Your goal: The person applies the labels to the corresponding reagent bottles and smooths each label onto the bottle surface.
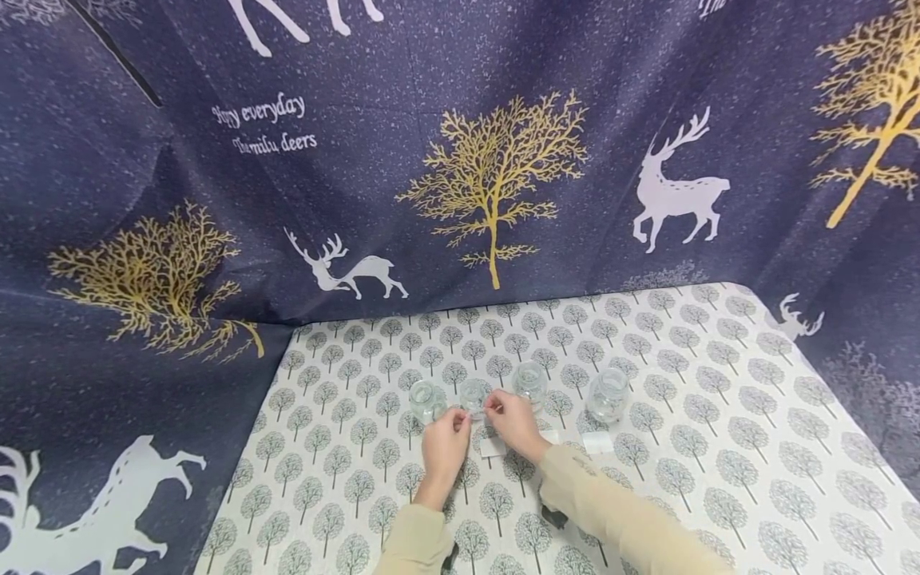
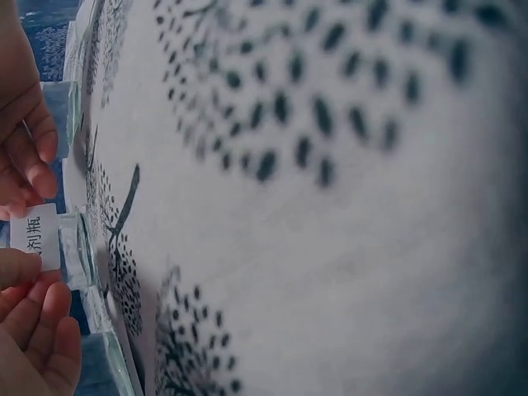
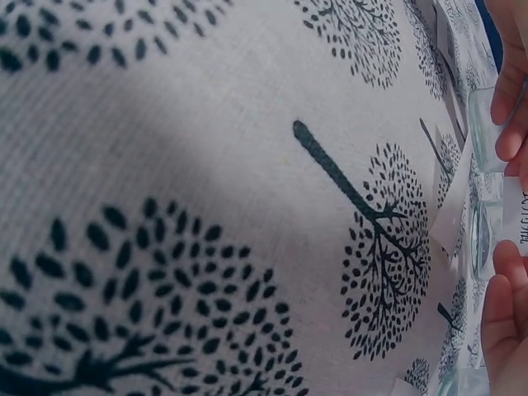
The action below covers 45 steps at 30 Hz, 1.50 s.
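Four small clear glass jars stand in a row on the tree-patterned tablecloth (image 1: 719, 415): one at the left (image 1: 427, 400), a second (image 1: 474, 391), a third (image 1: 530, 379) and one at the right (image 1: 607, 394). My left hand (image 1: 458, 417) and right hand (image 1: 493, 407) meet just in front of the second jar. Together they pinch a small white label (image 2: 37, 234) printed with dark characters, held close to the glass (image 2: 79, 247). The right wrist view catches the label's edge (image 3: 517, 210) between fingertips (image 3: 503, 132) of the two hands.
More white labels lie flat on the cloth near my right wrist (image 1: 493, 448) and in front of the right jar (image 1: 598, 442). A dark blue curtain with deer and gold trees (image 1: 496, 176) hangs behind and beside the table.
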Tool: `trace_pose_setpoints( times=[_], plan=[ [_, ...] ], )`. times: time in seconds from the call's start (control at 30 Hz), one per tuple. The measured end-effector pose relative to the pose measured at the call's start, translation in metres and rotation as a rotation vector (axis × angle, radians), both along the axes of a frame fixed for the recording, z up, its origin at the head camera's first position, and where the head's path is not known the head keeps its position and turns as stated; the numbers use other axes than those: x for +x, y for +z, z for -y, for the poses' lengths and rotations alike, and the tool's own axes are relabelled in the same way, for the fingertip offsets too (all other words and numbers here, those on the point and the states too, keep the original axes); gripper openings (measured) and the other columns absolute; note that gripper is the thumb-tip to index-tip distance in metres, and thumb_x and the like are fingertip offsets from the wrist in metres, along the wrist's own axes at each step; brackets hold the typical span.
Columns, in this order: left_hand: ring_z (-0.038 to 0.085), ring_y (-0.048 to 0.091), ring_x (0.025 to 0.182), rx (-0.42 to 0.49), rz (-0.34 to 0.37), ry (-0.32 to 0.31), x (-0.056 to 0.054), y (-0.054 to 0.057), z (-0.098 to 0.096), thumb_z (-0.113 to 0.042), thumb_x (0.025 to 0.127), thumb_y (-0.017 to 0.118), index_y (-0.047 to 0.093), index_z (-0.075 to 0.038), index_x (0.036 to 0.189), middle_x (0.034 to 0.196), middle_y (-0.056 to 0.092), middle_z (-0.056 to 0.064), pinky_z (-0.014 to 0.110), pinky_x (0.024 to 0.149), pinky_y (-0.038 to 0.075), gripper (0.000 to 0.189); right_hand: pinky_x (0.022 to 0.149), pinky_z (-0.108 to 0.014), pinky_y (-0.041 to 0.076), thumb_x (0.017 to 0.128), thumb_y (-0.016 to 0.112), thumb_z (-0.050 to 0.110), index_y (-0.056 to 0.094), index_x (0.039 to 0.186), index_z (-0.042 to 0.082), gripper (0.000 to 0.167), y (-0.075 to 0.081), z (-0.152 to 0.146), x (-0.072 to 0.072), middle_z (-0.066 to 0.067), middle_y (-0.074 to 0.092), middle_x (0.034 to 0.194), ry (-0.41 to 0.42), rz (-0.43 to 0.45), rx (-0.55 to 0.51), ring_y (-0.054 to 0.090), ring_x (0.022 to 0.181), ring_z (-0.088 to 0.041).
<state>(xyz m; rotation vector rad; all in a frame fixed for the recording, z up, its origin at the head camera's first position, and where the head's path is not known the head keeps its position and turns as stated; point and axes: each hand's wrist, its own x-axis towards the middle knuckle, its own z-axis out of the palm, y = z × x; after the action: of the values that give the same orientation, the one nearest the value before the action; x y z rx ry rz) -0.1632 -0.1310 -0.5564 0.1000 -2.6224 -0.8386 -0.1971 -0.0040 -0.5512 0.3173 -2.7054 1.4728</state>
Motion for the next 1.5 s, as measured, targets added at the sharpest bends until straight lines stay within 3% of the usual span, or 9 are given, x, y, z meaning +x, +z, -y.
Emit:
trace_pose_setpoints(
  times=[0.47, 0.67, 0.8, 0.9, 1.0, 1.13, 1.27, 1.37, 1.5],
  plan=[
    [0.007, 0.058, 0.055, 0.039, 0.076, 0.04, -0.002, 0.0, -0.002, -0.015, 0.076, 0.066, 0.065, -0.011, 0.078, 0.068, 0.066, 0.003, 0.01, 0.047, 0.043, 0.005, 0.048, -0.014, 0.044, 0.076, 0.061, 0.002, 0.061, 0.081, 0.007, 0.007, 0.0, 0.002, 0.0, -0.006, 0.065, 0.076, -0.008, 0.032, 0.003, 0.051, 0.054, -0.005],
    [0.016, 0.065, 0.066, 0.003, 0.066, 0.034, 0.001, 0.0, 0.0, -0.017, 0.074, 0.069, 0.062, -0.004, 0.1, 0.078, 0.068, 0.01, 0.019, 0.055, 0.052, 0.03, 0.057, -0.013, 0.047, 0.073, 0.064, -0.001, 0.054, 0.107, 0.002, 0.036, 0.003, -0.001, 0.004, -0.012, 0.063, 0.096, 0.027, 0.072, -0.014, 0.057, 0.068, -0.01],
    [0.017, 0.062, 0.06, -0.025, 0.1, -0.021, 0.001, 0.001, 0.001, -0.024, 0.074, 0.069, 0.043, -0.001, 0.127, 0.094, 0.065, 0.017, 0.024, 0.057, 0.053, 0.063, 0.057, -0.013, 0.047, 0.071, 0.064, -0.002, 0.044, 0.123, 0.003, 0.056, 0.003, -0.001, 0.003, -0.016, 0.058, 0.11, 0.054, 0.097, -0.032, 0.056, 0.07, -0.01],
    [0.017, 0.057, 0.056, -0.046, 0.111, -0.09, -0.002, 0.002, 0.002, -0.029, 0.075, 0.068, 0.03, -0.005, 0.136, 0.104, 0.062, 0.02, 0.027, 0.058, 0.052, 0.075, 0.055, -0.015, 0.046, 0.072, 0.064, -0.001, 0.038, 0.129, 0.005, 0.063, 0.005, -0.001, 0.001, -0.017, 0.055, 0.116, 0.082, 0.102, -0.027, 0.053, 0.068, -0.009],
    [0.012, 0.05, 0.05, -0.043, 0.122, -0.157, -0.006, 0.003, 0.004, -0.027, 0.076, 0.067, 0.026, -0.006, 0.138, 0.088, 0.063, 0.017, 0.023, 0.051, 0.047, 0.077, 0.055, -0.016, 0.046, 0.073, 0.066, 0.003, 0.036, 0.131, 0.007, 0.065, 0.007, -0.001, 0.0, -0.017, 0.054, 0.118, 0.109, 0.113, -0.019, 0.052, 0.069, -0.009],
    [0.015, 0.052, 0.052, -0.014, 0.143, -0.231, -0.009, 0.005, 0.008, -0.022, 0.076, 0.067, 0.029, -0.005, 0.136, 0.075, 0.062, 0.012, 0.023, 0.052, 0.048, 0.073, 0.064, -0.019, 0.049, 0.075, 0.066, 0.01, 0.037, 0.131, 0.008, 0.063, 0.007, -0.002, -0.003, -0.016, 0.052, 0.122, 0.142, 0.119, -0.003, 0.057, 0.077, -0.013],
    [0.027, 0.063, 0.083, -0.001, 0.167, -0.263, -0.011, 0.006, 0.01, -0.023, 0.076, 0.067, 0.031, -0.005, 0.135, 0.1, 0.064, 0.016, 0.038, 0.078, 0.051, 0.071, 0.074, -0.026, 0.051, 0.077, 0.064, 0.012, 0.04, 0.13, 0.007, 0.058, 0.007, -0.002, -0.005, -0.014, 0.055, 0.118, 0.156, 0.095, 0.014, 0.06, 0.085, -0.017],
    [0.028, 0.06, 0.097, 0.0, 0.196, -0.267, -0.012, 0.006, 0.011, -0.026, 0.077, 0.066, 0.031, -0.008, 0.136, 0.107, 0.063, 0.014, 0.041, 0.087, 0.047, 0.072, 0.078, -0.03, 0.051, 0.077, 0.064, 0.014, 0.042, 0.128, 0.007, 0.056, 0.008, -0.001, -0.006, -0.013, 0.057, 0.115, 0.157, 0.061, 0.035, 0.06, 0.087, -0.019],
    [0.03, 0.06, 0.098, -0.014, 0.206, -0.259, -0.013, 0.006, 0.011, -0.032, 0.076, 0.065, 0.032, -0.009, 0.136, 0.108, 0.062, 0.014, 0.042, 0.087, 0.047, 0.071, 0.082, -0.033, 0.05, 0.079, 0.064, 0.018, 0.042, 0.128, 0.007, 0.055, 0.006, -0.002, -0.007, -0.012, 0.058, 0.115, 0.166, 0.023, 0.063, 0.06, 0.091, -0.02]
  ],
)
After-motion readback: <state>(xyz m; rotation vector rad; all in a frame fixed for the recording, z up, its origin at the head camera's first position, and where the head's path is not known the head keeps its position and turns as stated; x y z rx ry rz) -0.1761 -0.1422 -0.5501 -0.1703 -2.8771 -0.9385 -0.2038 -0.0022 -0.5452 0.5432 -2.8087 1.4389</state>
